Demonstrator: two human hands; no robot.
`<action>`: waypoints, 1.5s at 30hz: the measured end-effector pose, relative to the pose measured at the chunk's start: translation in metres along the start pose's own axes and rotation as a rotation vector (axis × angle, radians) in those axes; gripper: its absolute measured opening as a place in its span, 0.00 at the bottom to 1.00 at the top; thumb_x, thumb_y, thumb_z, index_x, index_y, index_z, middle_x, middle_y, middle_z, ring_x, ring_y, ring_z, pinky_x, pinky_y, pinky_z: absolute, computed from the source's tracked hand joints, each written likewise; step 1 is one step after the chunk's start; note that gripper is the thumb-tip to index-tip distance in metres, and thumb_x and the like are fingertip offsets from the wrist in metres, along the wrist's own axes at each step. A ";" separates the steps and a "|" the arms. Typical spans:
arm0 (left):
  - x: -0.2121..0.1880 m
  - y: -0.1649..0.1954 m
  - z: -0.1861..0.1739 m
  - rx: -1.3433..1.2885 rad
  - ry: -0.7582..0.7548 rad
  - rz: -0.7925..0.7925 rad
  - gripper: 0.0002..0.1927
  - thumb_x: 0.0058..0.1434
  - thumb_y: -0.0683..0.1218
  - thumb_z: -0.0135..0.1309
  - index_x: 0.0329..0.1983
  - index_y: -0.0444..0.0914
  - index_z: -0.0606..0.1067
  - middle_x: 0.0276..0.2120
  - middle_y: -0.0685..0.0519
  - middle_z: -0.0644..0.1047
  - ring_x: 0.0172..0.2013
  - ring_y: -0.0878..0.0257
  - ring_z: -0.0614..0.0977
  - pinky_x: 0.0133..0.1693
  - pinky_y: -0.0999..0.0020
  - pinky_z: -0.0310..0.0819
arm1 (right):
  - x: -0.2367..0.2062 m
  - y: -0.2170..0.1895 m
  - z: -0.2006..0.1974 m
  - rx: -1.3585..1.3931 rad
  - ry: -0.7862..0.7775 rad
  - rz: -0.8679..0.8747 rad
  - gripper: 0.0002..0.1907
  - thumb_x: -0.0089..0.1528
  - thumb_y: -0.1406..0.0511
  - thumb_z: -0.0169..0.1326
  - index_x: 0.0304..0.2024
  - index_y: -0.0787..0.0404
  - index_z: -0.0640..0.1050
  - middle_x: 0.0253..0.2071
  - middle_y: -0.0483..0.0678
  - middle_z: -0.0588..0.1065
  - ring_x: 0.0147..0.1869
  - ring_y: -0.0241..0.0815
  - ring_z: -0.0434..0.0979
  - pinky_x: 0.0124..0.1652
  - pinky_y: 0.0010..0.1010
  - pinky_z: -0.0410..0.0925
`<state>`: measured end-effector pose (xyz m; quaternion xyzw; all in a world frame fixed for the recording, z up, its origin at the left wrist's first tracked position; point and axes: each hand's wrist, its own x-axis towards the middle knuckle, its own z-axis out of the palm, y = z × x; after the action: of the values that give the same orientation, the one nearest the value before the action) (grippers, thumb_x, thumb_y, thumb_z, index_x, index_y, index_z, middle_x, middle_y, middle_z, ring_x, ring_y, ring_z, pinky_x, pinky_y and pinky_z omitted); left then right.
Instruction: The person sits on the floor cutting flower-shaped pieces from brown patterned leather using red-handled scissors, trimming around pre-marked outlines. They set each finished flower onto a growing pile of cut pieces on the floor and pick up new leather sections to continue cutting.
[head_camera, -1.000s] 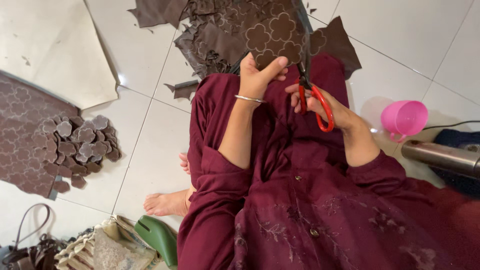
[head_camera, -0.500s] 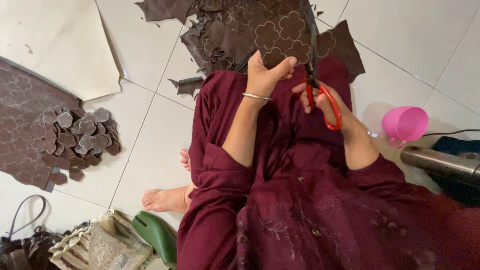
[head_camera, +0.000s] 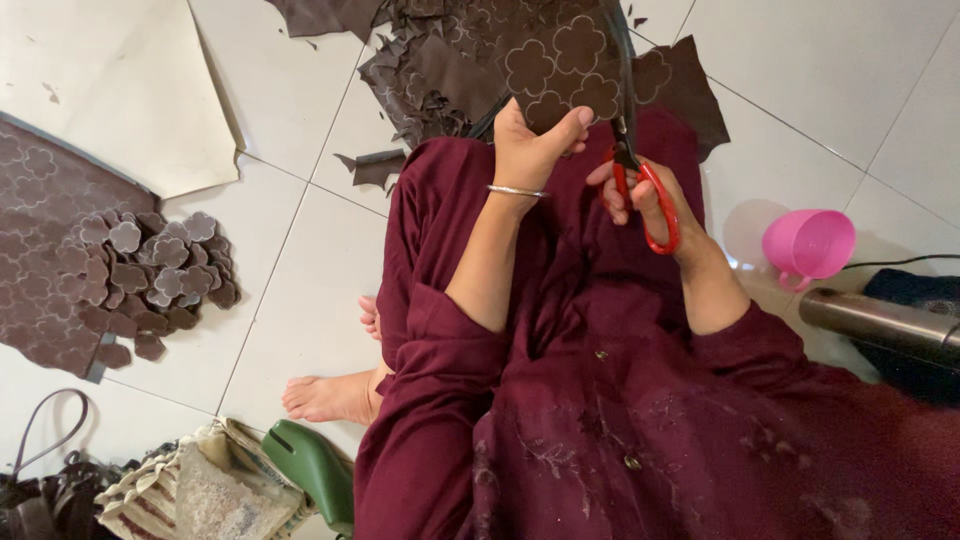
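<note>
Head view, only one. I see the left hand (head_camera: 535, 140) raised over the lap, fingers and thumb pinched on the near edge of a brown leather sheet (head_camera: 560, 60) stamped with flower outlines. A thin metal bangle (head_camera: 517, 190) sits on that wrist. The right hand (head_camera: 640, 195) is just beside it, to the right, fingers closed through the red loops of the scissors (head_camera: 640, 170). The dark blades run up and away from the hand along the sheet's right part; I cannot tell how far apart the blades stand. So the sheet lies ahead of both hands, hanging from the left one down to the floor (head_camera: 300, 260), touching the left hand and meeting the scissors.

The lap is covered by a maroon dress (head_camera: 620, 400). A bare foot (head_camera: 330, 395) shows at lower left. Farther left on the tiles is a pile of cut flower pieces (head_camera: 150, 270), well apart from the hands. A pink cup (head_camera: 810, 245) stands to the right, near a metal tube (head_camera: 880, 320).
</note>
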<state>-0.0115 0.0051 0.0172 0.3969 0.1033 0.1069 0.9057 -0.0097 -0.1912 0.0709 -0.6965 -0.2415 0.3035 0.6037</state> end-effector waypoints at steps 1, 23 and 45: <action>0.000 0.000 0.000 0.000 0.003 0.001 0.11 0.60 0.37 0.65 0.42 0.33 0.75 0.34 0.51 0.81 0.30 0.67 0.82 0.30 0.73 0.81 | 0.000 0.000 0.000 0.004 0.000 0.008 0.50 0.61 0.28 0.43 0.53 0.68 0.73 0.29 0.40 0.65 0.31 0.31 0.64 0.33 0.24 0.62; 0.000 0.005 0.002 0.023 0.011 0.017 0.10 0.60 0.38 0.65 0.40 0.34 0.75 0.32 0.51 0.81 0.29 0.67 0.82 0.30 0.73 0.80 | 0.000 0.002 0.000 -0.028 0.056 0.018 0.50 0.60 0.27 0.42 0.43 0.70 0.74 0.24 0.41 0.64 0.25 0.30 0.64 0.26 0.23 0.62; 0.002 0.000 -0.003 0.012 0.021 0.028 0.10 0.59 0.38 0.65 0.40 0.34 0.76 0.31 0.52 0.81 0.28 0.67 0.81 0.30 0.73 0.80 | -0.001 -0.003 0.002 -0.077 0.121 0.047 0.46 0.60 0.29 0.45 0.36 0.68 0.74 0.20 0.40 0.66 0.21 0.29 0.66 0.22 0.22 0.62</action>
<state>-0.0098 0.0074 0.0151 0.4024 0.1076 0.1233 0.9007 -0.0115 -0.1900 0.0739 -0.7417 -0.1998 0.2655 0.5826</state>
